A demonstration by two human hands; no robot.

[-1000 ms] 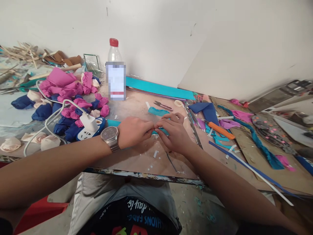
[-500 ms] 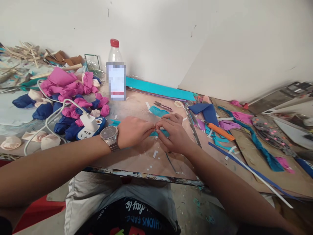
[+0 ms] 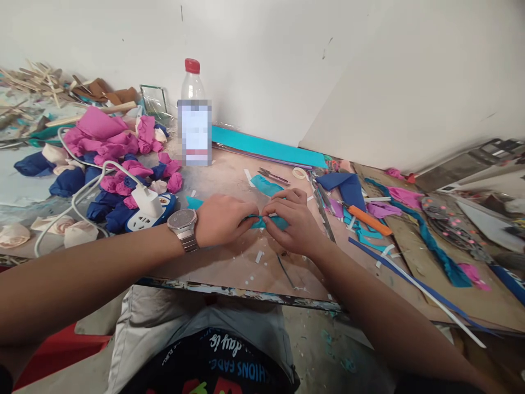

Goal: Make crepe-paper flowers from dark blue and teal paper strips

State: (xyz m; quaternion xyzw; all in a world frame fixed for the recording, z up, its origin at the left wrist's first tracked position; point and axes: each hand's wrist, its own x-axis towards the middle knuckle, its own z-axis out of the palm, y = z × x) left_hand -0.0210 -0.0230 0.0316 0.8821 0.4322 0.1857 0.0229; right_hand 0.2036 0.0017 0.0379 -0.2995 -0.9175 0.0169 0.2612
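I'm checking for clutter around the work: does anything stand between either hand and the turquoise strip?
Nothing visible does: the left hand and right hand both pinch the turquoise strip directly. A separate turquoise piece lies on the table beyond them, not in between.

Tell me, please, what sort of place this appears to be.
This is probably a craft workshop: crumpled pink and blue bundles are heaped at the left, an orange-handled tool lies among coloured scraps on the right, and teal material is pinched between the left hand and right hand.
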